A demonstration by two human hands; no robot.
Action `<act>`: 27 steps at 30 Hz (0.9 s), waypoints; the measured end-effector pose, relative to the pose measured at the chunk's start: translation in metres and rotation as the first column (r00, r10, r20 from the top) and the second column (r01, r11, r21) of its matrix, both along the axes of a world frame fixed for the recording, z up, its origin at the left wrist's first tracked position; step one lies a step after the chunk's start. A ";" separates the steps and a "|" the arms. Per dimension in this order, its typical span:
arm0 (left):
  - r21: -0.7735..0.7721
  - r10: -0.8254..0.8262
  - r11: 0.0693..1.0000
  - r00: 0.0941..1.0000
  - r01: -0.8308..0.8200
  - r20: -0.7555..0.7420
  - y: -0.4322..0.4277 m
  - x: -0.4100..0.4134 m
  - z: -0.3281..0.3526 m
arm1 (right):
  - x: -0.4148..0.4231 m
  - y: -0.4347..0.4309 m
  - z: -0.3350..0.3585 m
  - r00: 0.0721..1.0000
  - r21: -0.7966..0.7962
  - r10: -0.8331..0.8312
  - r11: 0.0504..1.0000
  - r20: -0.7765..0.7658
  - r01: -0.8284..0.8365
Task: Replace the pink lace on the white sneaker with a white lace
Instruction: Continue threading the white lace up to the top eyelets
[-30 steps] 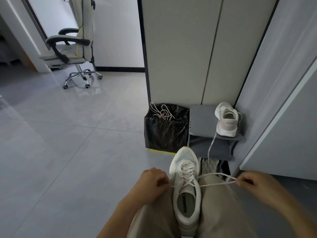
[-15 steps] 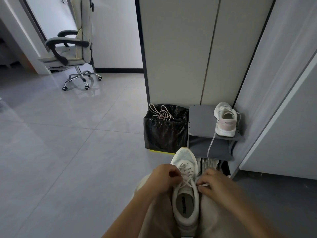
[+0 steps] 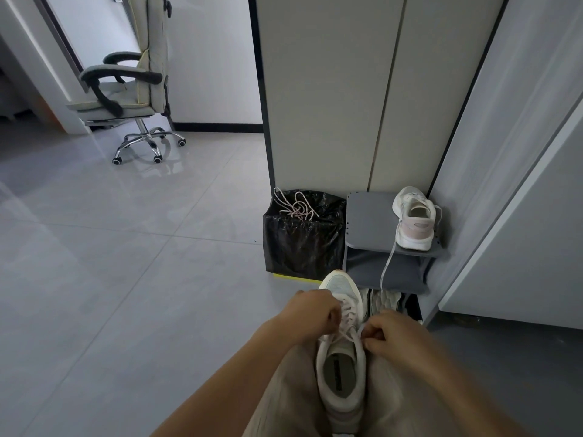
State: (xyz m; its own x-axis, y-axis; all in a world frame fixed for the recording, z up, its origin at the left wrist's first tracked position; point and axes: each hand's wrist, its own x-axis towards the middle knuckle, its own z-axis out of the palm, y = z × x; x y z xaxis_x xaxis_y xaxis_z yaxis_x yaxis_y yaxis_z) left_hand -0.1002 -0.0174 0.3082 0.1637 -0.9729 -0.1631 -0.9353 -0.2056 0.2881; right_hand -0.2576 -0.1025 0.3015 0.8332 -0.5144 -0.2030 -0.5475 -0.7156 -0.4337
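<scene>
Resting heel-first between the person's knees, the white sneaker [image 3: 342,370] looks light and well braced. Its white lace [image 3: 348,324] is probably limp and slippery, best taken by the stiff tips. The right hand [image 3: 392,337] pinches one end at 3 o'clock of the eyelets, and the left hand [image 3: 310,313] curls round the other at 9 o'clock. The pink lace [image 3: 296,207] lies on the bin [image 3: 303,247] at 11 o'clock.

No legible text or numbers anywhere.
</scene>
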 end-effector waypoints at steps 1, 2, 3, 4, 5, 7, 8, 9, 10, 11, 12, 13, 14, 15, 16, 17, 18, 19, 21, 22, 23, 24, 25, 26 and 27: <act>-0.027 -0.034 0.999 0.999 0.035 0.027 0.002 0.000 0.001 | -0.001 0.001 0.000 1.000 0.002 -0.005 1.000 0.016 0.005; -0.049 -0.064 0.997 0.997 0.066 0.038 0.004 0.001 -0.001 | -0.002 0.002 0.001 1.000 0.000 -0.005 1.000 0.020 0.005; -0.063 -0.071 0.995 0.997 0.072 0.011 0.006 0.002 -0.003 | -0.002 0.003 0.001 0.999 0.002 -0.007 1.000 0.038 0.007; -0.057 -0.063 0.997 0.997 0.061 -0.037 0.008 0.003 -0.004 | -0.003 0.004 0.000 0.999 0.002 -0.009 1.000 0.050 0.008; -0.038 -0.068 0.997 0.996 0.066 -0.054 0.009 0.003 -0.003 | -0.003 0.006 -0.001 0.998 -0.002 -0.010 1.000 0.066 0.010; 0.022 -0.097 0.995 0.995 0.097 -0.003 0.007 0.002 -0.003 | -0.002 0.007 -0.001 0.997 -0.005 -0.014 1.000 0.076 0.014; 0.048 -0.111 0.993 0.993 0.110 0.032 0.004 0.000 -0.002 | -0.002 0.007 -0.002 0.998 -0.008 -0.011 1.000 0.067 0.012; 0.054 -0.131 0.990 0.989 0.127 0.073 0.002 -0.002 0.001 | -0.002 0.007 -0.002 0.998 -0.007 -0.011 1.000 0.066 0.012; 0.051 -0.147 0.989 0.983 0.142 0.113 0.000 -0.005 0.003 | -0.002 0.007 -0.003 0.998 -0.011 -0.008 1.000 0.061 0.009; 0.036 -0.157 0.988 0.976 0.153 0.149 -0.002 -0.007 0.005 | -0.002 0.006 -0.004 0.998 -0.018 -0.005 1.000 0.062 0.006; 0.023 -0.163 0.987 0.970 0.162 0.180 -0.003 -0.007 0.005 | -0.002 0.006 -0.004 0.998 -0.023 -0.007 1.000 0.061 0.008; 0.010 -0.170 0.985 0.963 0.172 0.211 -0.002 -0.007 0.005 | -0.003 0.006 -0.004 0.998 -0.023 -0.010 1.000 0.068 0.012; -0.014 -0.167 0.984 0.960 0.175 0.225 0.000 -0.007 0.005 | -0.003 0.005 -0.005 0.998 -0.026 -0.011 1.000 0.068 0.013; -0.051 -0.159 0.984 0.964 0.173 0.214 0.003 -0.006 0.004 | -0.005 0.004 -0.006 0.998 -0.019 -0.004 1.000 0.069 0.006; -0.088 -0.145 0.983 0.975 0.162 0.169 0.008 -0.005 0.002 | -0.006 0.002 -0.006 0.997 0.005 0.000 1.000 0.071 0.000; -0.124 -0.122 0.983 0.988 0.133 0.093 0.013 -0.003 -0.001 | -0.007 0.001 -0.005 0.997 0.036 0.002 0.999 0.079 -0.005; -0.155 -0.076 0.985 0.997 0.075 -0.001 0.019 -0.001 -0.006 | -0.009 -0.001 -0.005 0.996 0.061 0.000 0.998 0.085 -0.005; -0.170 -0.015 0.985 0.995 -0.002 -0.095 0.024 0.001 -0.010 | -0.010 -0.002 -0.004 0.996 0.072 0.003 0.997 0.090 -0.010; -0.140 0.098 0.981 0.967 -0.134 -0.236 0.034 0.004 -0.017 | -0.010 -0.002 -0.002 0.997 0.054 0.007 0.998 0.072 -0.011; -0.114 0.126 0.980 0.953 -0.162 -0.277 0.038 0.003 -0.018 | -0.009 0.001 -0.001 0.998 0.039 0.010 0.999 0.067 -0.013; -0.097 0.127 0.982 0.948 -0.162 -0.292 0.041 0.002 -0.020 | -0.008 0.002 -0.002 0.998 0.021 0.017 1.000 0.066 -0.018; -0.081 0.118 0.986 0.951 -0.146 -0.285 0.042 0.000 -0.020 | -0.007 0.004 -0.002 0.998 0.015 0.014 1.000 0.061 -0.015; -0.060 0.113 0.989 0.956 -0.133 -0.272 0.043 0.000 -0.021 | -0.004 0.006 -0.002 0.999 0.003 0.009 1.000 0.050 -0.009; -0.044 0.123 0.989 0.953 -0.140 -0.277 0.044 0.001 -0.020 | -0.002 0.008 -0.001 1.000 -0.032 0.012 0.999 0.026 -0.011; -0.027 0.152 0.985 0.942 -0.168 -0.299 0.044 0.003 -0.021 | 0.001 0.011 -0.001 1.000 -0.081 0.026 0.996 0.011 -0.025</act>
